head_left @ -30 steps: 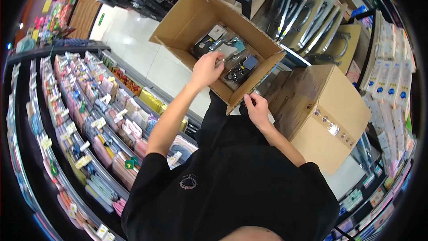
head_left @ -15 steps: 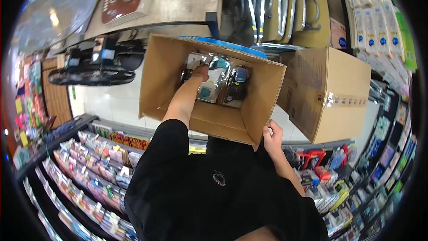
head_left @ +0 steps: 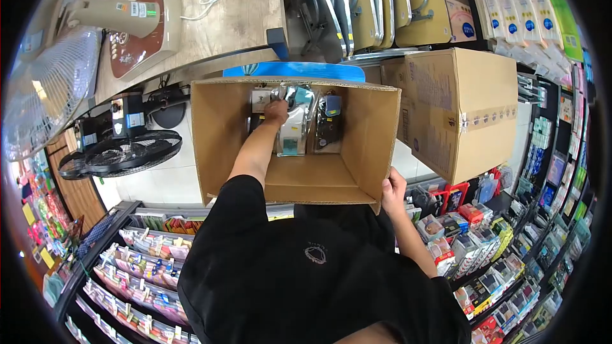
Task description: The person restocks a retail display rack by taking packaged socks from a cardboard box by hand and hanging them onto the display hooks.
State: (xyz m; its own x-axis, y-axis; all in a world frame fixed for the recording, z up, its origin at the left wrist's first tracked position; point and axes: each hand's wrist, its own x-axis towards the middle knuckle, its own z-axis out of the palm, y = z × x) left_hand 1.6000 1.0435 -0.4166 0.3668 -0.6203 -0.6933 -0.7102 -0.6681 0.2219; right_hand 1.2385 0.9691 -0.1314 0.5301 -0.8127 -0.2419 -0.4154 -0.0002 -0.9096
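My left hand (head_left: 276, 113) reaches into an open cardboard box (head_left: 363, 186). Its fingers are bent at the left edge of a clear plastic-wrapped packet (head_left: 294, 129) with white and teal parts; the fingertips are partly hidden. Beside that packet, on the right, lies a dark packet (head_left: 329, 129) with a blue patch. A small white-labelled item (head_left: 261, 100) sits to the left of the hand. At the box's near right corner my right hand (head_left: 394, 191) is closed on the cardboard edge, thumb on top.
Another cardboard box (head_left: 481, 114), taped, stands to the right. Black fans (head_left: 131, 153) are on the left, below a wooden table (head_left: 236, 19) with a beige fan base (head_left: 143, 38). Folded tables (head_left: 376, 6) lean at the back. Stocked shelves (head_left: 140, 274) run along the near side.
The view has shifted, and the box now appears squarer to me. My left hand stays at the packet inside, and my right hand keeps hold of the box edge.
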